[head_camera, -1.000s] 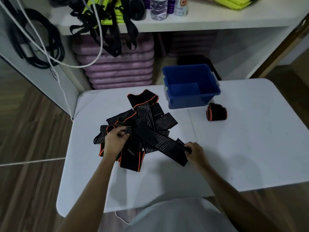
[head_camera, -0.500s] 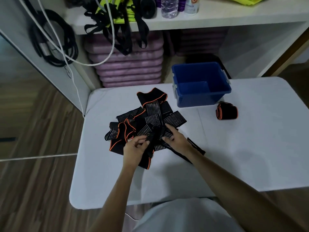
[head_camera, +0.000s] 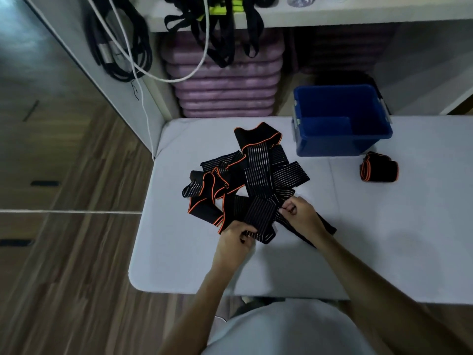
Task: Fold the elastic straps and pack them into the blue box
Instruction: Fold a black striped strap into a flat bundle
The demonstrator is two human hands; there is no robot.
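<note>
Clearly the risk begins at the left, where the pile of straps [head_camera: 243, 175] lies tangled on the table [head_camera: 384, 239], several black bands with orange edging crossing over and under one another. The left hand [head_camera: 234, 243] has its fingers curled round the near end of one striped strap [head_camera: 258, 217], pinching it at the front edge of the pile. If that strap is lifted while other bands lie across it, they could be dragged along, and some might slide off the near or left edge of the table, which is not far from the pile. Further right, the right hand [head_camera: 300, 213] pinches the same strap at its other side, fingers curled on the fabric, while the rest of that band appears to trail beneath the wrist. Because the material stretches, an uneven pull between the two hands would likely give a crooked fold that springs open. To the right again, the blue box [head_camera: 343, 142] stands at the far edge of the table, apparently holding nothing yet, and a rolled strap [head_camera: 378, 167] rests just beside it on the table; a loosely folded piece could unroll there before it is packed.
</note>
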